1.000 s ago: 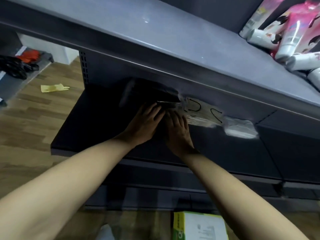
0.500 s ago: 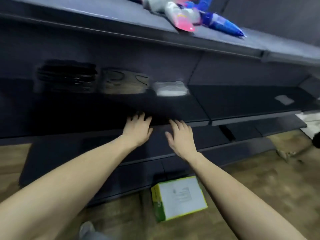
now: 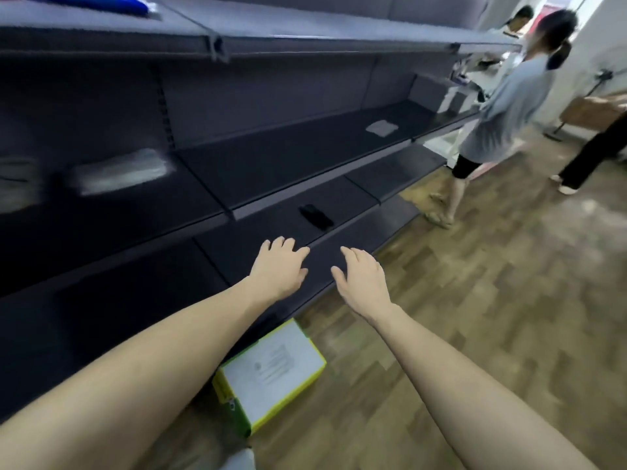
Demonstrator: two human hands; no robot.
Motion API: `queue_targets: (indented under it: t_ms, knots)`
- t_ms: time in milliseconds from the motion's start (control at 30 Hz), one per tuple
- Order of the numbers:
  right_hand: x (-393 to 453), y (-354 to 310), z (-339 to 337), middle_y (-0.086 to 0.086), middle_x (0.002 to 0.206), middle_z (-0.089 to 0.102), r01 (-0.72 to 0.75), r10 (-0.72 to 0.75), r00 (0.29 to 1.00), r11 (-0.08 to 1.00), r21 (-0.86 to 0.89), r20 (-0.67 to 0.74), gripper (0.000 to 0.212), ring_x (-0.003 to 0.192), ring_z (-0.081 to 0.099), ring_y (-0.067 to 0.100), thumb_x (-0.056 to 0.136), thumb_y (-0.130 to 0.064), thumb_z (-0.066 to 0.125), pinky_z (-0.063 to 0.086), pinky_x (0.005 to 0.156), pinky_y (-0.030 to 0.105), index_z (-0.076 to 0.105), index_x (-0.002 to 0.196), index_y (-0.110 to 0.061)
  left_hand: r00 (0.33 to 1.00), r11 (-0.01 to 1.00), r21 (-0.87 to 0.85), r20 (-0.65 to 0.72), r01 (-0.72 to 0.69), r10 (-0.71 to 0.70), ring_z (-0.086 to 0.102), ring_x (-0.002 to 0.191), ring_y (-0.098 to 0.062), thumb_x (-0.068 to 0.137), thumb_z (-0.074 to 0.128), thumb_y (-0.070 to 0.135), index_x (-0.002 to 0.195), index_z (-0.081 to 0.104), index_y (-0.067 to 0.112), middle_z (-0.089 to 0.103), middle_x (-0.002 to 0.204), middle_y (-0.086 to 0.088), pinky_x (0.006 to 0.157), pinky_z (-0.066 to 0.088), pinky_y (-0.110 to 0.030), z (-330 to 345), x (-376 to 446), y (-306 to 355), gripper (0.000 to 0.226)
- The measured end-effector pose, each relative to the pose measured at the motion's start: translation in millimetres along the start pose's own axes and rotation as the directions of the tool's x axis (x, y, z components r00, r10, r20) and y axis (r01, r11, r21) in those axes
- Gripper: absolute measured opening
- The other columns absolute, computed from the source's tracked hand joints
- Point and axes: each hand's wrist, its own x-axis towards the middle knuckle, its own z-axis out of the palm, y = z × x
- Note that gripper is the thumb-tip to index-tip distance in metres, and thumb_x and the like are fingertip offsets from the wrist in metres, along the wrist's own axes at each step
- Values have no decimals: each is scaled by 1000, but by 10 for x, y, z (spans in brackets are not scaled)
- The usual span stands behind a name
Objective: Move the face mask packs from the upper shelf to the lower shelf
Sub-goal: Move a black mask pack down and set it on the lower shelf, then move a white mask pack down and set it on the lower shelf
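Both hands, left (image 3: 278, 269) and right (image 3: 363, 283), empty, fingers relaxed, hovered by dark metal lower shelf (image 3: 203, 184); blurred white mask pack (image 3: 118, 171) lay there. Next likely: fetch another.

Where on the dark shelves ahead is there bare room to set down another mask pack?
The middle shelf is bare from the blurred white pack at its left end to the small white pack further along. The shelf below is bare either side of a black object. Both the left hand and right hand hold nothing. Left of the blurred pack looks crowded.
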Motion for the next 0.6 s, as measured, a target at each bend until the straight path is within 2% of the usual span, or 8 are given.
queue_targets:
  t_ms: [233,367,600]
  knots:
    - [650,1013,-111,1,151,42,-98,99,995,995,-29,13,54,143,33,21,101,-40,46,30,115,41,37,151,-19,994,994,-14,6,-113,113,34,137,-31,100,44,36,147,37,25,42,144,-10,113,29,-46,130,1287,619,49]
    - [1234,1513,-167,3,151,43,-156,158,986,987,-31,52,56,141,36,23,100,-36,49,33,113,41,35,151,-18,989,989,-57,47,-138,141,37,134,-32,99,45,33,144,38,23,44,142,-12,110,33,-46,249,2208,917,46]
    - [2103,2382,-269,5,156,36,-215,216,970,976,-18,112,61,144,32,24,100,-34,50,31,116,41,28,155,-18,974,977,-65,88,-203,208,37,134,-32,99,45,31,143,40,21,45,142,-12,109,34,-44,267,3532,1459,46]
